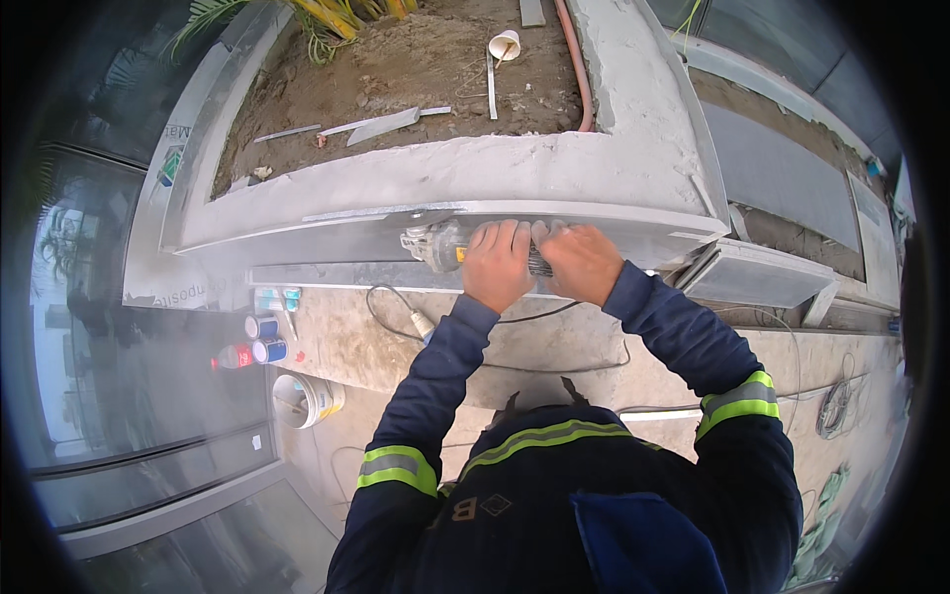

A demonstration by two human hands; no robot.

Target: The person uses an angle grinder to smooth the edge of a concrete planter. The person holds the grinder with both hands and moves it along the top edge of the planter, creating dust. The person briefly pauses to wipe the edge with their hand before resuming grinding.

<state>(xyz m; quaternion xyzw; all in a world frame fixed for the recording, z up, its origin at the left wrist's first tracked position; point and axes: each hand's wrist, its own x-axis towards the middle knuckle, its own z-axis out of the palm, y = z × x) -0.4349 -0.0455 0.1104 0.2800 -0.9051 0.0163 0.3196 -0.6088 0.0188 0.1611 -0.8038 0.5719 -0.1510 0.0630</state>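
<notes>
An angle grinder [431, 245] with a dusty metal head lies level along the front face of a raised planter [435, 180]. Its head points left, close under the planter's top edge; whether the disc touches the panel [317, 241] I cannot tell. My left hand [498, 265] is wrapped round the grinder's body just behind the head. Beside it my right hand [579, 262] grips the rear of the body, its fingers closed. Pale dust hazes the air to the left of the tool.
Paint cans [269, 350], a red-labelled bottle [234, 356] and a white bucket [295, 400] stand at the left. A black cable [569, 369] loops over the floor below my arms. Soil [435, 69] with offcut strips and a paper cup [504, 46] fills the planter. Loose panels [757, 272] lean at the right.
</notes>
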